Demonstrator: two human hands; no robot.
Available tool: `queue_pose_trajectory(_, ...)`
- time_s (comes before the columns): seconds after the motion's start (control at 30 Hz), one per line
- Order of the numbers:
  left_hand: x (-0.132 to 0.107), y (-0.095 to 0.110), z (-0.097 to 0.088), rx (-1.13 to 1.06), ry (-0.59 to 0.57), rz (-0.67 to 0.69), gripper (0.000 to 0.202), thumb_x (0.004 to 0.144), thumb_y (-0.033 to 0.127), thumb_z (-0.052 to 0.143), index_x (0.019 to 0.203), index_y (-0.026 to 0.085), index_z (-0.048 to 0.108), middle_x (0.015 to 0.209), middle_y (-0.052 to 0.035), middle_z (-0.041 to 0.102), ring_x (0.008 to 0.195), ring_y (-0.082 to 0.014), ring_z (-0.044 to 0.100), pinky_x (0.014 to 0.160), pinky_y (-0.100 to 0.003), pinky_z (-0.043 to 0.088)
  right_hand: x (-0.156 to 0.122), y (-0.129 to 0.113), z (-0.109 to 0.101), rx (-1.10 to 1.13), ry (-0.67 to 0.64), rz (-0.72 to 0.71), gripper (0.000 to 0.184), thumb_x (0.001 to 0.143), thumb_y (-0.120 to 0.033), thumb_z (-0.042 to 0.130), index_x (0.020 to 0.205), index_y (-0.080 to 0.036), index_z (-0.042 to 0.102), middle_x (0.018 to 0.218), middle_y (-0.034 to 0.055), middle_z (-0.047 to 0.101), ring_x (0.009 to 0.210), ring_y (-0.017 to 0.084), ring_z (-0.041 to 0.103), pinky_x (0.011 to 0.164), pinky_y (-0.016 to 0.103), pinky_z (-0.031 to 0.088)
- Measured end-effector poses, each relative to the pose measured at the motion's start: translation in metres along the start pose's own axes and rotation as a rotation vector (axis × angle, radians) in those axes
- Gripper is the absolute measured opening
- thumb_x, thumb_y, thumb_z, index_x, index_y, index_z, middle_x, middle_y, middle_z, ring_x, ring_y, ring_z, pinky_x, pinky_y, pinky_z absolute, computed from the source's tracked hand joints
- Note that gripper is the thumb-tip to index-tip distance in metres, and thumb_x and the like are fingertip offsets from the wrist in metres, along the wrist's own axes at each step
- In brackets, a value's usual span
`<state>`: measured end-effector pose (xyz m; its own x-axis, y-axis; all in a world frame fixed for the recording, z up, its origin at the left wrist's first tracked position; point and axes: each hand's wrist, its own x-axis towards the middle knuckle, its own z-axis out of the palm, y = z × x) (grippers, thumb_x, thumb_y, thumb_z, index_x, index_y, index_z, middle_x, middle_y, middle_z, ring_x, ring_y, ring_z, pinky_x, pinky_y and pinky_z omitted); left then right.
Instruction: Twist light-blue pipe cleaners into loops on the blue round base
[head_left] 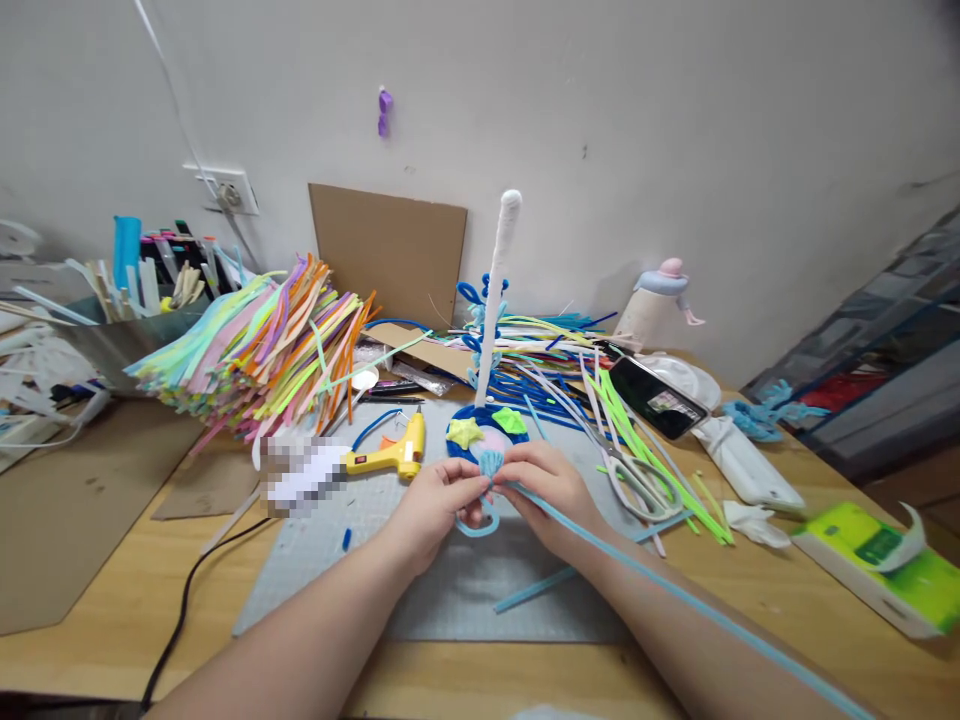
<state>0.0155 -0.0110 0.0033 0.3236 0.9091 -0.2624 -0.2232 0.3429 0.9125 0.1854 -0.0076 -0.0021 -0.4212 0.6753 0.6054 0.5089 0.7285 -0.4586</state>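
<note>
Left hand (442,495) and right hand (551,490) both closed in pinch on light-blue looped bundle (491,463), just below frame centre; light-blue strand (675,580) runs from my right fingers toward bottom right; yellow glue gun (390,457) left of centre, scissors (637,484) right

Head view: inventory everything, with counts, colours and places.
Looped strip: one, light blue, centre
Post: one, white, behind looped strip
Stars: two, yellow and green, post's foot
Glue gun: one, yellow, left
Scissors: one, pale, right
Phone: one, black, right
Bottle: one, cream, rear right
Packet: one, green, right
Strip bundle: one, multicoloured, left
Loose strips: many, mixed, behind and right
Bucket: one, grey, left
Cardboard: several, brown, wall and left
Socket: one, white, wall
Trinket: one, purple, wall
Mat: one, grey, centre
Table: one, wooden, underneath
Left hand: one, bare, pinching strip
Right hand: one, bare, pinching strip
</note>
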Motion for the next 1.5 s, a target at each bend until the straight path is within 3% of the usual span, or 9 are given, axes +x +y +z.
queue_pose_trajectory(0.2,0.003,-0.005,-0.002,0.195,0.025,0.020,0.027,0.061,0.036,0.070,0.071,0.012,0.061,0.050,0.0040,0.051,0.041,-0.0056,0.044,0.042,-0.018,0.031,-0.003,0.006,0.001,0.017,-0.003,-0.001,0.007,0.080,-0.021,0.057,0.084,-0.022,0.063,0.091,0.0059,0.059,0.088,0.020,0.053,0.079,0.035,0.042)
queue_pose_trajectory(0.43,0.002,-0.007,-0.002,0.488,0.045,0.085,0.029,0.066,0.039,0.063,0.077,0.013,0.067,0.052,0.0021,0.054,0.043,-0.0068,0.043,0.043,-0.019,0.032,-0.001,0.004,0.008,0.283,0.002,0.197,0.005,0.079,-0.020,0.057,0.077,-0.020,0.061,0.081,0.0034,0.055,0.078,0.017,0.054,0.070,0.030,0.043)
queue_pose_trajectory(0.67,0.000,-0.003,0.003,0.300,0.107,0.032,0.039,0.056,0.039,0.071,0.083,0.010,0.067,0.059,-0.0013,0.061,0.045,-0.0063,0.046,0.046,-0.019,0.036,-0.001,0.002,0.017,0.443,0.087,0.364,0.007,0.076,-0.023,0.060,0.071,-0.018,0.061,0.069,0.0000,0.051,0.065,0.014,0.048,0.060,0.026,0.040)
queue_pose_trajectory(0.83,0.001,-0.004,0.004,0.264,0.213,0.076,0.035,0.054,0.034,0.074,0.080,0.011,0.069,0.049,0.0007,0.058,0.042,-0.0074,0.045,0.043,-0.019,0.033,-0.004,0.002,0.020,0.482,0.150,0.428,0.009,0.077,-0.026,0.060,0.073,-0.018,0.062,0.080,0.0032,0.055,0.074,0.016,0.052,0.065,0.028,0.043)
queue_pose_trajectory(0.97,0.000,-0.002,0.005,0.275,0.264,0.143,0.029,0.052,0.031,0.076,0.073,0.012,0.069,0.047,0.0008,0.058,0.043,-0.0085,0.046,0.043,-0.019,0.033,-0.005,0.003,0.020,0.499,0.212,0.409,0.007,0.075,-0.025,0.061,0.075,-0.018,0.062,0.086,0.0054,0.056,0.084,0.019,0.054,0.068,0.029,0.045)
queue_pose_trajectory(1.13,0.000,0.000,0.004,0.279,0.243,0.091,0.032,0.053,0.034,0.075,0.075,0.011,0.068,0.047,0.0012,0.057,0.041,-0.0081,0.046,0.042,-0.019,0.032,-0.003,0.002,0.017,0.432,0.200,0.365,0.004,0.076,-0.023,0.060,0.074,-0.019,0.062,0.086,0.0045,0.057,0.085,0.020,0.055,0.072,0.032,0.044)
queue_pose_trajectory(1.33,-0.002,-0.003,0.003,0.440,0.186,0.129,0.029,0.060,0.033,0.069,0.079,0.011,0.070,0.054,-0.0014,0.061,0.046,-0.0098,0.047,0.045,-0.020,0.034,-0.005,-0.003,0.011,0.293,0.155,0.240,0.005,0.079,-0.022,0.058,0.079,-0.020,0.062,0.090,0.0050,0.056,0.088,0.020,0.053,0.081,0.036,0.041)
queue_pose_trajectory(1.5,-0.002,-0.008,0.001,0.554,0.130,0.196,0.023,0.064,0.032,0.065,0.076,0.014,0.071,0.059,-0.0020,0.064,0.048,-0.0109,0.048,0.047,-0.020,0.033,-0.005,-0.005,0.011,0.302,0.083,0.246,0.008,0.081,-0.023,0.055,0.078,-0.020,0.061,0.087,0.0053,0.057,0.088,0.020,0.053,0.081,0.036,0.041)
